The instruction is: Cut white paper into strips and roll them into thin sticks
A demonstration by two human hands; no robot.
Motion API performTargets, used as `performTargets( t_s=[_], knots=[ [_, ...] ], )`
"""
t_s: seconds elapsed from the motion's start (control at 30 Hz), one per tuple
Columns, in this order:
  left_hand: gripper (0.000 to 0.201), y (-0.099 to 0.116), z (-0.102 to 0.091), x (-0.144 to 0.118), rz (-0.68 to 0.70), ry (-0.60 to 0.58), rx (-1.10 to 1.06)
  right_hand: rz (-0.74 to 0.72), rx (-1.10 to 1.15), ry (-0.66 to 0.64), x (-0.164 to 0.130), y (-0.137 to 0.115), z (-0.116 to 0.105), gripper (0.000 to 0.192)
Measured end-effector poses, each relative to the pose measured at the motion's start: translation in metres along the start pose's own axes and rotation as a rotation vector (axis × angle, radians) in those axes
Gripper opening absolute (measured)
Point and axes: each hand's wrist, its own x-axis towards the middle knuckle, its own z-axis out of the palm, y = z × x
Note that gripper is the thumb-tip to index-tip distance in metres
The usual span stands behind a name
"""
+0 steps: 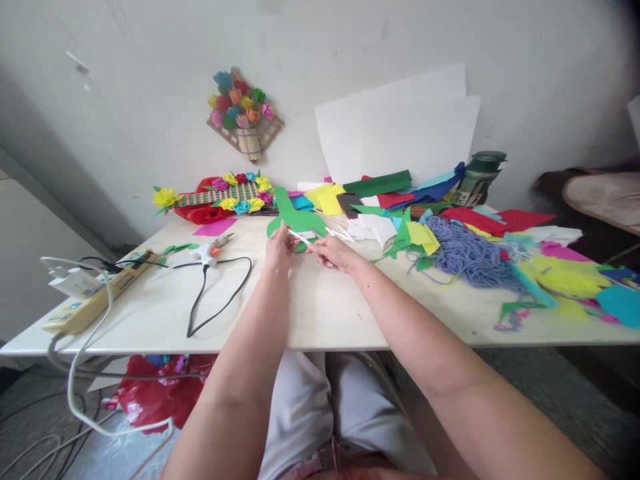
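A thin white stick (300,237) slants between my two hands, over the lower edge of a green guitar-shaped cutout (295,220). My left hand (280,248) is closed on its upper left end. My right hand (330,254) pinches the lower right end. Just beyond my right hand, several more white sticks (341,233) lie on the table. Something small and grey-white rests on the cutout behind the fingers, too blurred to name.
A white glue gun (205,255) with a looped black cord lies left, near a power strip (95,293). Behind it is a flower-decorated stick guitar (220,195). Right are crepe paper pieces (377,181), purple yarn (470,253) and a dark bottle (479,179).
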Motion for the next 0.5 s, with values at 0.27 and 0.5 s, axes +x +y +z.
performTargets(
  t_s=[0.27, 0.5],
  knots=[
    [0.026, -0.003, 0.008, -0.007, -0.058, -0.177, 0.094, -0.085, -0.117, 0.110, 0.002, -0.002, 0.000, 0.026],
    [0.019, -0.002, 0.002, -0.003, -0.097, -0.097, 0.053, -0.056, -0.818, 0.781, 0.003, -0.007, -0.054, 0.024]
  ],
)
